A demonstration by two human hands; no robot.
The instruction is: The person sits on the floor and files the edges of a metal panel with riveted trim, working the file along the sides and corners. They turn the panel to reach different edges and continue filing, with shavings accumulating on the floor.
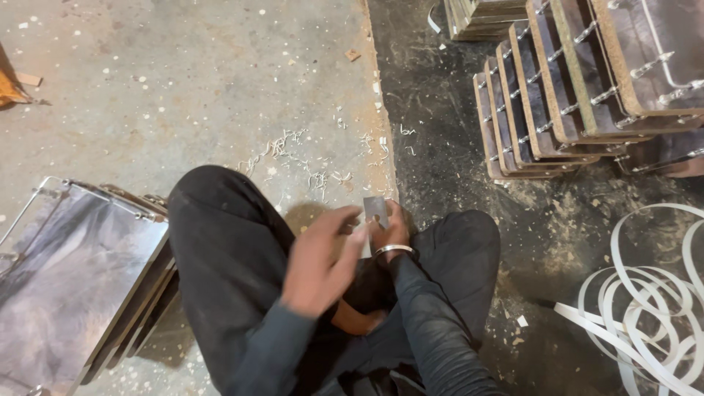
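The right hand (391, 229) is closed around a small flat grey metal piece (375, 210), which stands upright out of the fingers, just above the floor between the two knees. One silver metal bangle (394, 249) sits on the right wrist. The left hand (320, 260) is blurred; its fingers are spread and loose, not gripping, and its fingertips come to the lower edge of the grey piece. If they really touch it, I cannot tell.

Under both hands are the person's legs in black trousers (220, 242), folded in a sitting position, and one bare foot (357, 319) shows below the hands between the legs.

Just beyond the hands, on the grey concrete floor (147, 88), there are many small pale curled shavings (293, 150); they are too many and too small to count.

To the left of the left hand, near the knee, one stack of flat boards with a shiny reflecting top face (70, 279) lies on the floor; about three or four board edges show at its side.

Far to the upper right of the right hand, a leaning row of brown boards with silver metal handles on the edges (543, 110) stands on darker floor; I count about six, and another stack is cut by the top border.

To the lower right of the right hand, well apart, one tangled bundle of white edge strip (645, 308) lies in loops.
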